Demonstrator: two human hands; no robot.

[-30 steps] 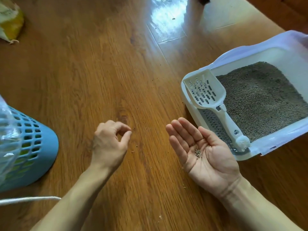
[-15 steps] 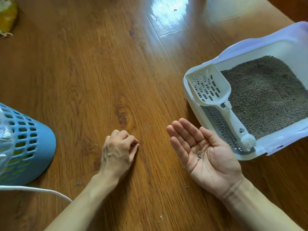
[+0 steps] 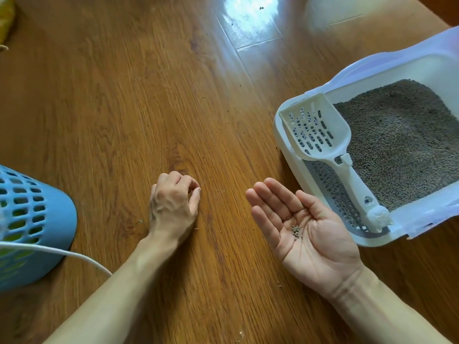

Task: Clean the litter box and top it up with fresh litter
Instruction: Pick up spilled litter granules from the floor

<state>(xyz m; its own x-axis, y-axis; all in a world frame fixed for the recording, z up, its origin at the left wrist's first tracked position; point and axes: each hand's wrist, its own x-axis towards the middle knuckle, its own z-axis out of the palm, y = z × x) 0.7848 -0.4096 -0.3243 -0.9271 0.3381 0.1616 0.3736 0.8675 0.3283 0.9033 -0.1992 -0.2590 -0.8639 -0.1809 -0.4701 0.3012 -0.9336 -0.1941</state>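
The white litter box with grey litter sits on the wooden floor at the right. A white slotted scoop lies across its near-left corner, over the box's grey grid step. My right hand is held palm up beside the box, fingers straight, with a small heap of litter grains in the palm. My left hand is low over the floor, fingers curled and thumb and forefinger tips together; no grain shows between them. Tiny grains are scattered over the floor around it.
A blue perforated bin with a plastic liner lies at the left edge, and a white cord runs in front of it. A yellowish bag shows at the top left corner. Glare marks the floor at top centre.
My left hand has dropped to the floor and shifted right, towards my right hand, with its fingers curling in. The right hand has stayed palm up with the grains.
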